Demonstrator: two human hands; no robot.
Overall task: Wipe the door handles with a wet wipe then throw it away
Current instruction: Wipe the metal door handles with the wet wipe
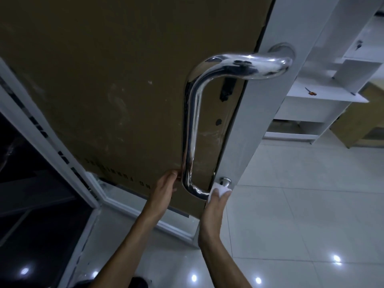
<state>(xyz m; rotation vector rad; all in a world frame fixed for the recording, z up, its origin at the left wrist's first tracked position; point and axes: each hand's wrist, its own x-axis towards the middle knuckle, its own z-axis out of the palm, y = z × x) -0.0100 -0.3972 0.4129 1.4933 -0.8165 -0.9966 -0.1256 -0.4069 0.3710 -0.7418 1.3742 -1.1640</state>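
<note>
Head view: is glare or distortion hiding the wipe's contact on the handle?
Head view: dim, wide-angle bending of the door edge; bright glare streaks on the chrome handle, ceiling-light spots on the floor tiles. The wet wipe in the right hand reads clearly at the lower mount; left hand slightly soft.

The right hand [214, 206] presses a white wet wipe [220, 189] around the lower end of the chrome door handle [192, 129], while the left hand [164, 189] rests flat on the brown door [104, 90] beside it.
</note>
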